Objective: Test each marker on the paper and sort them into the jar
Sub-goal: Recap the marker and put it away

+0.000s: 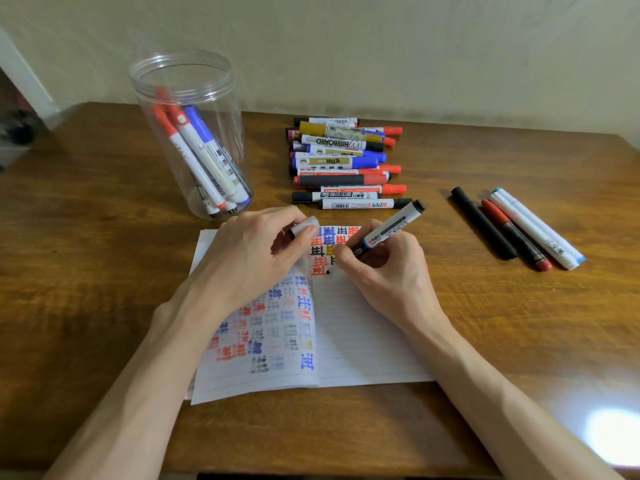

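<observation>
My right hand grips an uncapped white-barrelled black marker, its tip touching the lined paper just below rows of red, blue and black test marks. My left hand rests on the paper's left page and pinches the marker's cap between thumb and fingers. A clear plastic jar stands open at the back left with several red, blue and black markers inside. A pile of markers lies behind the paper.
Three markers, one black, one red and one white with blue ends, lie side by side to the right. The wooden table ends at a wall behind. Glare shows at the table's front right corner.
</observation>
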Available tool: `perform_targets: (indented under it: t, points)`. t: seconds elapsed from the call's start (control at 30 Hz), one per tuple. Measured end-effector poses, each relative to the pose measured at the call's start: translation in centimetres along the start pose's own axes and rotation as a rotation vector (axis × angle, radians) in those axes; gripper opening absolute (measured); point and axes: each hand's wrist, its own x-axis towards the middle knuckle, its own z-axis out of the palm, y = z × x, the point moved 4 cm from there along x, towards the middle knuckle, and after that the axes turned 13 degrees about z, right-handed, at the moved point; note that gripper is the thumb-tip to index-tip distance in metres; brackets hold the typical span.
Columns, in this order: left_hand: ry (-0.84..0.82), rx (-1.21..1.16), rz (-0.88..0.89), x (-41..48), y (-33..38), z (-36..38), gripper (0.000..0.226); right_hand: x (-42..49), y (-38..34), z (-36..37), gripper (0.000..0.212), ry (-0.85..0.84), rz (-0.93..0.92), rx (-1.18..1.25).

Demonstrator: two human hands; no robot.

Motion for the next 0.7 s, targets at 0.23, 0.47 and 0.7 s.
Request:
perform_targets:
  t: [0.23,0.47,0.7]
  points:
    - [-0.006,-0.002,-0.003,0.04,-0.04,0.07,0.029,0.03,0.16,-0.26,0.029,0.030,-0.016,-0.005]
    - [-0.003,0.015,0.009,0.05,0.09,-0.03,0.027,0.39,0.34,-0.42,0.027,0.046,0.026,0.049]
    - [0.008,0.013,0.009,0.05,0.21,-0.08,0.028,0.32,0.31,-0.16,0.022,0.030,0.030,0.027]
